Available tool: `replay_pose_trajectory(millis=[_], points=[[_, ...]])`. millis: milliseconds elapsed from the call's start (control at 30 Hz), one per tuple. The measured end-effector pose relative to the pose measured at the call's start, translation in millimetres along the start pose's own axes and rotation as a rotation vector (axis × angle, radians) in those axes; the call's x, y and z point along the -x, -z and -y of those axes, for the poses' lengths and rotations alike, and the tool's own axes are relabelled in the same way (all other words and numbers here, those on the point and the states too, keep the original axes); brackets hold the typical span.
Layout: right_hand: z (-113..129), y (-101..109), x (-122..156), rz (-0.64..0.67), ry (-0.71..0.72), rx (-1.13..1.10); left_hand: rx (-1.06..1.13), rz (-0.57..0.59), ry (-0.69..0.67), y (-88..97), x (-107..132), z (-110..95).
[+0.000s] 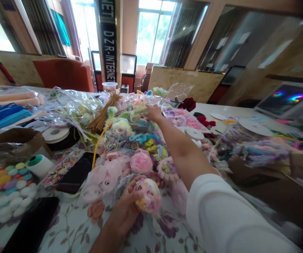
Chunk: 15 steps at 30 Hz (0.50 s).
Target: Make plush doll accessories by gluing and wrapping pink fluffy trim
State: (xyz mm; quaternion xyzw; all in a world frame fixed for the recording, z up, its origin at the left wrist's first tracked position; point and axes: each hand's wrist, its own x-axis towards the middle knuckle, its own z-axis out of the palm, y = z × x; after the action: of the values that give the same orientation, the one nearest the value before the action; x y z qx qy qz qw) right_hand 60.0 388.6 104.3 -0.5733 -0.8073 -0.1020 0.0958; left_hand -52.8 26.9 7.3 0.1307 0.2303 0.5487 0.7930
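My left hand (130,203) is closed on a small doll head (150,196) with painted eyes and multicoloured trim, which seems wrapped in clear plastic. It is held just above the flowered tablecloth (72,225). My right hand (153,113) reaches far across the pile, at the clear bags of pastel pieces (139,111); its fingers are blurred and partly hidden. Between the hands lie a pink fabric rose (141,161), a bag of pink doll faces (109,175) and a blue fuzzy strip (145,137).
On the left are a black phone (76,173), a white thread cone (39,166), a bag of pompoms (11,189) and a cardboard box (19,140). A tied brown bundle (105,113) stands mid-table. To the right sit a large spool (254,128) and another cardboard box (267,182).
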Motion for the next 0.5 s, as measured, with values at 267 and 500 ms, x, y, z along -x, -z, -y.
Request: replay_pose_trajectory(millis=[267,500], points=[[4,-1,-22,0.06,-0.01,0.055,0.014,-0.029,0.019,-5.5,1,1],[0,25,-1,-0.137,0.127,-0.026,-0.012,0.015,0.007,-4.0,2,1]])
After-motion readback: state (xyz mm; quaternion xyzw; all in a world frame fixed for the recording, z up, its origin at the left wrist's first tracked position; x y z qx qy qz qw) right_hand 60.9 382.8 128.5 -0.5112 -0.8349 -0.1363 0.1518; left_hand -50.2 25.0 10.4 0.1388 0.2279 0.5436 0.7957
